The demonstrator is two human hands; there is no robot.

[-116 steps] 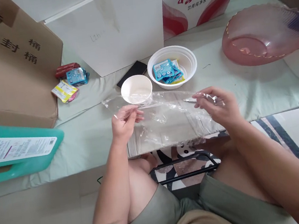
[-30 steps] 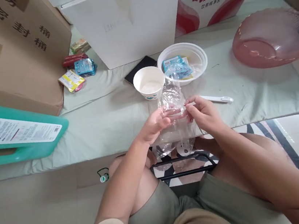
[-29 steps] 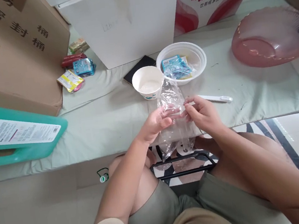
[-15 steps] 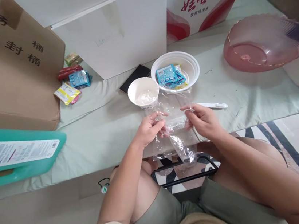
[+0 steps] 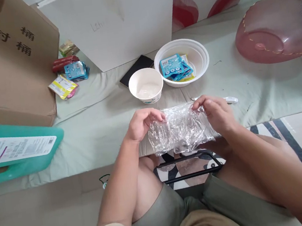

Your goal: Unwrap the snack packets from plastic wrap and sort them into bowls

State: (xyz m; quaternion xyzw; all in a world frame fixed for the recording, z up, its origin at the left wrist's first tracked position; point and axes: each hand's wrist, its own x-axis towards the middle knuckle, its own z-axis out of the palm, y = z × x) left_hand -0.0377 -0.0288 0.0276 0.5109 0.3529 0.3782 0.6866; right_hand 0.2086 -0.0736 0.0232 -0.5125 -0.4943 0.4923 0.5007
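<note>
A clear, crinkled plastic bag (image 5: 183, 131) hangs stretched between my two hands at the table's front edge. My left hand (image 5: 144, 125) pinches its upper left side, and my right hand (image 5: 217, 111) grips the upper right corner. Just beyond the bag is a white paper bowl (image 5: 147, 85) with something pale or clear at its bottom. Beside it stands a wider white bowl (image 5: 202, 61) holding several blue and yellow packets (image 5: 174, 67). Partly behind my right hand lies a white utility knife (image 5: 231, 100).
A black phone-like slab (image 5: 134, 69) lies behind the paper bowl. More packets (image 5: 65, 87) rest at left by a cardboard box (image 5: 20, 71) and a green jug (image 5: 52, 148). White boxes (image 5: 128, 23) stand at the back, a pink translucent basin (image 5: 264, 46) at right.
My hands have moved apart, spreading the bag wider and flatter between them. Its lower part, which hung down in a strip, is now gathered higher. The view has shifted slightly.
</note>
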